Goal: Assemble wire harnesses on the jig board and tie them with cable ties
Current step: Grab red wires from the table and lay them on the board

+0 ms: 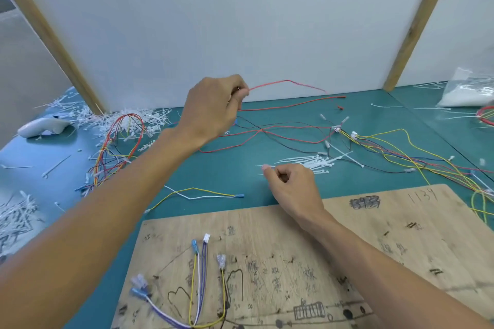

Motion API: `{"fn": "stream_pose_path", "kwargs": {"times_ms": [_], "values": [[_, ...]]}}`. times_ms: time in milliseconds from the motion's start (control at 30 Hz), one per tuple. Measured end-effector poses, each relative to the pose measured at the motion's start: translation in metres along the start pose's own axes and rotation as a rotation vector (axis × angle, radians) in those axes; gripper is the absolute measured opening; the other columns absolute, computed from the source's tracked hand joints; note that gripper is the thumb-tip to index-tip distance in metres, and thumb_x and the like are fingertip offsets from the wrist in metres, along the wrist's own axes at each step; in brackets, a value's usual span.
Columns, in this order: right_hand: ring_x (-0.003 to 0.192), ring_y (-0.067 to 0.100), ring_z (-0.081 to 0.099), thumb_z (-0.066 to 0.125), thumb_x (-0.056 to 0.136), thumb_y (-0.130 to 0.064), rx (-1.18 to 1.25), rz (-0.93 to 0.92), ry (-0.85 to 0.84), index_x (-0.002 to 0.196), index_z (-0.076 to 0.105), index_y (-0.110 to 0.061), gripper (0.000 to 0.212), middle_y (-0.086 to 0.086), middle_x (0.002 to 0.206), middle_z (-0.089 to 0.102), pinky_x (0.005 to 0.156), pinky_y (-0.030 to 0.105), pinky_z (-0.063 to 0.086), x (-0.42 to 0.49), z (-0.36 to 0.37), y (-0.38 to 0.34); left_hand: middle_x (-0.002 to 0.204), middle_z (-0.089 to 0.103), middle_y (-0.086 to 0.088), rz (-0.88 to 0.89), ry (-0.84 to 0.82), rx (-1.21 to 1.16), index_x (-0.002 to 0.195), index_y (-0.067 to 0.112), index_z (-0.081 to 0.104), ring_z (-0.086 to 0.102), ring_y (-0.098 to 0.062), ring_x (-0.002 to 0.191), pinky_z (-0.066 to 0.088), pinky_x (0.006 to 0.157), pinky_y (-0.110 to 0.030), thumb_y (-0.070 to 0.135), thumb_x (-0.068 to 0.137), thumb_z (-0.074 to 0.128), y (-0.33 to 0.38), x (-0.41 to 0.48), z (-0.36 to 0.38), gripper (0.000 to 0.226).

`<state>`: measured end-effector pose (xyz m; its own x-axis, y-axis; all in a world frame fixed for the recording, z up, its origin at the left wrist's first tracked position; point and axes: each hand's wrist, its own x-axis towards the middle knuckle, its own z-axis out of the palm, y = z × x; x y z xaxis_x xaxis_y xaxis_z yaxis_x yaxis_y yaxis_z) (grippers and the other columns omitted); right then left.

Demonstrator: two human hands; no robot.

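Observation:
The wooden jig board (307, 248) lies at the near edge of the green table, with yellow, white and purple wires (197, 283) laid on its left part. My left hand (211, 109) is raised above the table and pinches a thin red wire (288, 82) that arcs off to the right. My right hand (291, 187) hovers just past the board's far edge with its fingers curled; whether it holds anything is unclear. A pile of white cable ties (312, 161) lies right behind it.
Loose red, black, yellow and blue wires (374, 147) spread across the right of the table. A wire bundle (117, 149) and heaps of cut tie ends (112, 117) sit at the left, beside a white tool (42, 127). A plastic bag (467, 91) lies far right.

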<state>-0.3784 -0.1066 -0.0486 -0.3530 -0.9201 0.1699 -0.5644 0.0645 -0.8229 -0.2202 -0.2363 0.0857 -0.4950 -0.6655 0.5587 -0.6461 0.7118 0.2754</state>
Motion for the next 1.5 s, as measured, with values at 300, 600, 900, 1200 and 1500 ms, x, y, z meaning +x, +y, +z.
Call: {"fn": "stream_pose_path", "kwargs": {"times_ms": [300, 600, 900, 1200, 1500], "values": [[0.060, 0.023, 0.061, 0.046, 0.087, -0.003, 0.787, 0.261, -0.066, 0.121, 0.067, -0.016, 0.042, 0.009, 0.102, 0.079, 0.052, 0.029, 0.041, -0.008, -0.038, -0.026, 0.086, 0.069, 0.001, 0.124, -0.166, 0.044, 0.104, 0.016, 0.066, 0.063, -0.032, 0.079, 0.052, 0.069, -0.047, 0.026, 0.106, 0.057, 0.056, -0.095, -0.019, 0.013], [0.062, 0.020, 0.054, 0.056, 0.100, -0.014, 1.147, 0.012, -0.237, 0.124, 0.066, -0.016, 0.026, 0.008, 0.087, 0.068, 0.051, 0.026, 0.040, 0.000, -0.111, -0.083, 0.088, 0.069, 0.001, -0.002, -0.213, 0.054, 0.108, 0.016, 0.063, 0.064, -0.032, 0.083, 0.051, 0.072, -0.045, 0.025, 0.108, 0.051, 0.063, -0.140, -0.040, 0.015], [0.082, 0.023, 0.075, 0.053, 0.110, -0.030, 0.779, -0.121, -0.032, 0.117, 0.070, -0.010, 0.026, 0.003, 0.095, 0.071, 0.059, 0.032, 0.061, -0.084, -0.097, -0.104, 0.063, 0.052, 0.015, -0.121, 0.017, -0.029, 0.098, 0.027, 0.056, 0.050, -0.004, 0.060, 0.036, 0.054, -0.033, 0.027, 0.108, 0.052, 0.053, -0.191, -0.079, 0.011], [0.062, 0.016, 0.066, 0.068, 0.103, -0.033, 0.330, -0.510, 0.013, 0.088, 0.072, -0.027, 0.018, -0.009, 0.077, 0.072, 0.056, 0.027, 0.051, -0.201, -0.094, -0.117, 0.080, 0.059, 0.017, -0.049, -0.056, -0.156, 0.105, 0.021, 0.066, 0.053, 0.002, 0.073, 0.045, 0.065, -0.030, 0.023, 0.103, 0.055, 0.097, -0.234, -0.096, 0.011], [0.113, 0.016, 0.063, 0.059, 0.107, -0.030, -0.075, -0.461, -0.006, 0.128, 0.069, -0.018, 0.025, -0.007, 0.115, 0.073, 0.098, 0.036, 0.051, -0.216, -0.067, -0.122, 0.092, 0.060, 0.014, 0.081, -0.073, -0.212, 0.113, 0.015, 0.070, 0.052, -0.002, 0.084, 0.048, 0.075, -0.028, 0.023, 0.107, 0.054, 0.113, -0.262, -0.097, 0.019]]}}
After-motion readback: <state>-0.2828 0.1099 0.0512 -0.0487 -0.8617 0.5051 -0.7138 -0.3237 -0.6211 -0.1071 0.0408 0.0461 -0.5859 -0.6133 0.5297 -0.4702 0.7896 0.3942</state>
